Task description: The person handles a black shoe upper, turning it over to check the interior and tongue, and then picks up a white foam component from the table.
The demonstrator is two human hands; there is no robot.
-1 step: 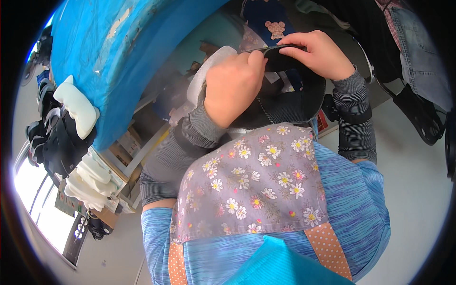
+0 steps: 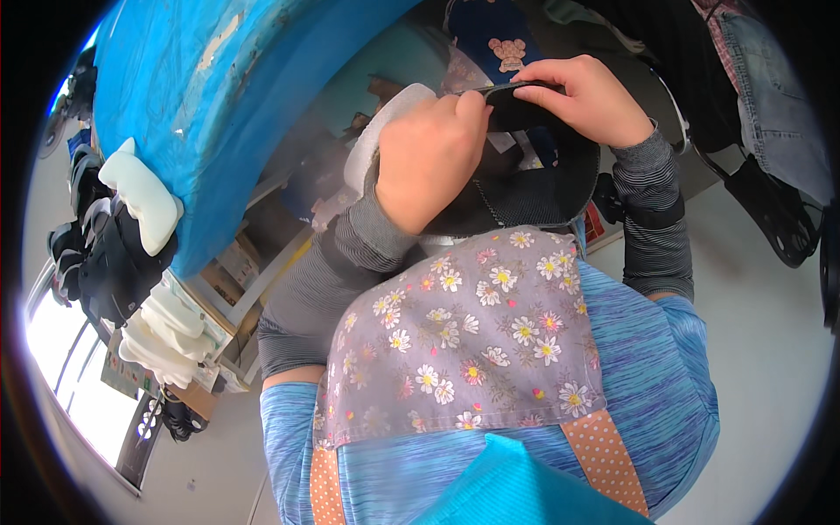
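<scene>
Both of my hands are at a black curved fabric piece (image 2: 529, 197), which looks like a shoe upper with a stitched seam. My left hand (image 2: 429, 162) is closed in a fist-like pinch on its upper edge, near a whitish padded band (image 2: 361, 156) that curves out behind the wrist. My right hand (image 2: 584, 101) pinches the same edge further right, thumb below and fingers on top. The strip of edge between the hands is stretched nearly straight. Part of the piece lies behind my left hand and against my flowered apron (image 2: 464, 341).
A large blue plastic-covered surface (image 2: 219, 87) rises at the upper left. Black shoe-like items (image 2: 114, 267) and white shaped pieces (image 2: 144, 197) hang by a shelf (image 2: 219, 302). Dark blue cloth with a bear print (image 2: 490, 35) lies beyond my hands. Denim (image 2: 779, 105) is at the right.
</scene>
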